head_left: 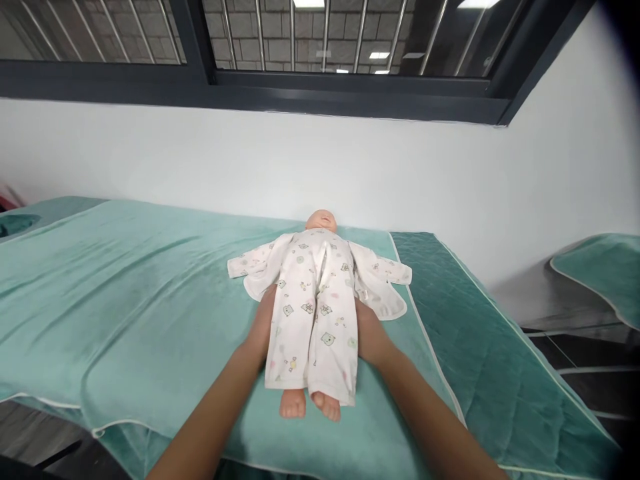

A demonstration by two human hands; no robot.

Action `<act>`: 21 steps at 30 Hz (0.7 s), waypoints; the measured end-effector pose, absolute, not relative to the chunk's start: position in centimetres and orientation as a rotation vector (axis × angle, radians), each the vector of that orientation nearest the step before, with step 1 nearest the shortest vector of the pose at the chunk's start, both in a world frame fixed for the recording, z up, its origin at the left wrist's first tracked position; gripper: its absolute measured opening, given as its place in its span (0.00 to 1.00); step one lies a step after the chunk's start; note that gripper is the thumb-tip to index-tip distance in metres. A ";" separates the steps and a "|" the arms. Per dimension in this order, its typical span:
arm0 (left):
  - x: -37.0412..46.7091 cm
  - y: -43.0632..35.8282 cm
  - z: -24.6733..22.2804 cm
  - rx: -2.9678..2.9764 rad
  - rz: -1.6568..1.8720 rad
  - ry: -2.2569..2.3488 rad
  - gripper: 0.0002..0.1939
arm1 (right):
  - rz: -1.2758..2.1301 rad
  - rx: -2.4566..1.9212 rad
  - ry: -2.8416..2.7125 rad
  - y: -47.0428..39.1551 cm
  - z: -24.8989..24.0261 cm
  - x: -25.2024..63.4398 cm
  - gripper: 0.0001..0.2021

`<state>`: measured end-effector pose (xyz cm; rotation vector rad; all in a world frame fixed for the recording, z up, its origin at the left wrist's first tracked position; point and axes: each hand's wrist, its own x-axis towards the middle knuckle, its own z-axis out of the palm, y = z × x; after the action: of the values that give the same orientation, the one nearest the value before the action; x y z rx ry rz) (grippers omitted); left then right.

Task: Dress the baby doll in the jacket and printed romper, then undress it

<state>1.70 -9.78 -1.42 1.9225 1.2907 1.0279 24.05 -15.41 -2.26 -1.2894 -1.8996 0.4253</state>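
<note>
A baby doll (321, 219) lies on its back on a green blanket (150, 300), its head toward the wall. It wears a white printed top (383, 293), with the sleeves spread to both sides, and white printed trousers (330, 333). Two bare feet (293, 403) stick out of the trouser legs. My left hand (264, 320) is against the left side of the trousers, and my right hand (369, 330) against the right side. The fingers of both hands are hidden beside or beneath the doll's clothes.
A darker green quilted cover (480, 347) spreads to the right beneath the blanket. Behind the bed stands a white wall (200, 160) under a dark-framed window (350, 97) with bars. Another green cloth (605, 267) is at the far right.
</note>
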 end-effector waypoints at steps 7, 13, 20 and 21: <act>-0.6 -11.1 -1.7 2.575 0.678 1.554 0.07 | -0.122 -1.540 -2.154 -16.0 -3.2 25.4 0.09; -1.8 -11.8 -2.0 2.727 0.644 1.376 0.09 | -0.081 -1.430 -2.202 -18.4 -3.5 27.1 0.13; -2.4 -14.1 -2.0 2.509 0.875 1.370 0.09 | 0.063 -1.457 -2.080 -20.2 -3.4 26.8 0.13; -2.6 -14.9 -2.3 2.461 0.925 1.395 0.11 | 0.080 -1.452 -2.047 -20.8 -3.4 26.6 0.13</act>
<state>-2.63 -14.90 -2.27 2.4615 1.3950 0.9250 26.58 -20.77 -3.44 -1.4516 -2.0466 0.0804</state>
